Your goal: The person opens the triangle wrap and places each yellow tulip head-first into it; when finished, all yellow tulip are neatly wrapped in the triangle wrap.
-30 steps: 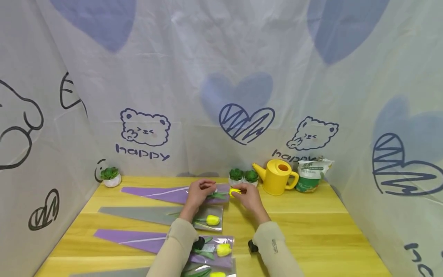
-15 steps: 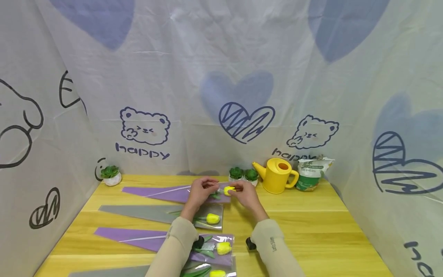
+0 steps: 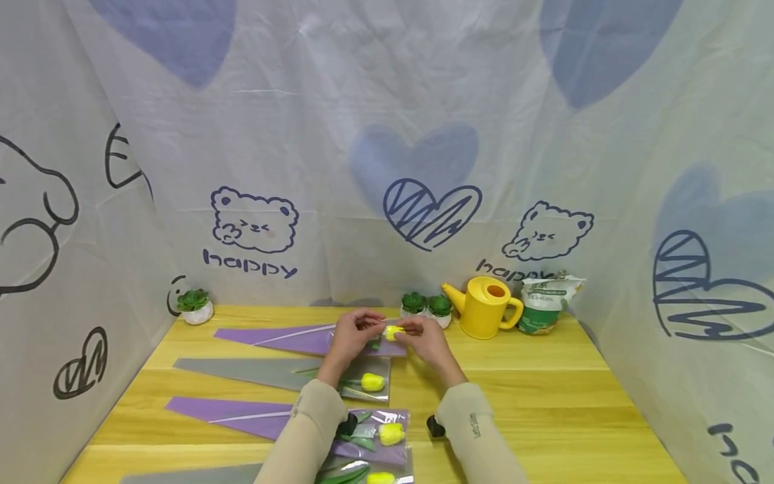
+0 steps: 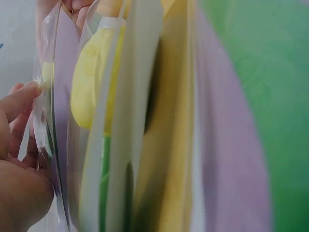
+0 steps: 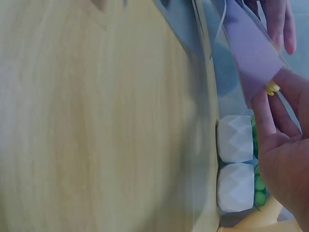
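1. Change: the yellow tulip (image 3: 393,331) has moved leftward over the last second, from outside the mouth of the purple sleeve (image 3: 290,337) to just within it; insertion judged under way.
2. Grip: right hand (image 3: 426,339) pinches the bloom; left hand (image 3: 353,334) pinches the sleeve's clear edge.
3. Position: table (image 3: 544,396), 12 o'clock of the sleeved tulips (image 3: 387,433).
4. Writing: backdrop (image 3: 250,263) reads "happy"; bag (image 3: 547,302) label illegible.

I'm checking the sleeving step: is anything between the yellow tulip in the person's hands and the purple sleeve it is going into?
Nothing visible. The right hand holds the yellow tulip at the mouth of the purple sleeve, which the left hand grips open.
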A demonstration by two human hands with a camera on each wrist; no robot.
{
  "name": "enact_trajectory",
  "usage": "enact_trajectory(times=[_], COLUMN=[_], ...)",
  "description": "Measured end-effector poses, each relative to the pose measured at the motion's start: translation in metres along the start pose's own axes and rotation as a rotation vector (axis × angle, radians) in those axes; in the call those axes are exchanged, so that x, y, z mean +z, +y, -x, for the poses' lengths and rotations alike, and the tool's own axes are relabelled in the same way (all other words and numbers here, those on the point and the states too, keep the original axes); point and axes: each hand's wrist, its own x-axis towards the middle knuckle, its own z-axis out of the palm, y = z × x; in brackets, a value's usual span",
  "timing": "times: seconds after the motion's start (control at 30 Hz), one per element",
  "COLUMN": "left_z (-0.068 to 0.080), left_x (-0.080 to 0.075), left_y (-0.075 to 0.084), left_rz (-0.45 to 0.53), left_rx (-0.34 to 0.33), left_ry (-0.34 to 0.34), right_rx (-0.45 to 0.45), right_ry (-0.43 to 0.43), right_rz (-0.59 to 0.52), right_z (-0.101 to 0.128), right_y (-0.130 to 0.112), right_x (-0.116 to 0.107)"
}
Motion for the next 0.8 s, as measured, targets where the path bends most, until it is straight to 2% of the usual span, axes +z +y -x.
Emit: enact_trajectory(times=[0.23, 0.8], left_z=[0.002, -0.001], left_x=[0.001, -0.001], left_y=[0.004, 0.0], left_rz=[-0.003, -0.036], left_rx=[0.002, 0.01], left_ry=[-0.019, 0.013], right_rx=[-0.037, 0.021], right_ry=[0.017, -0.025], right_rz=[-0.015, -0.114], right_z=[0.0, -0.004], right_y=[-0.001, -0.001], right_x=[0.005, 0.014])
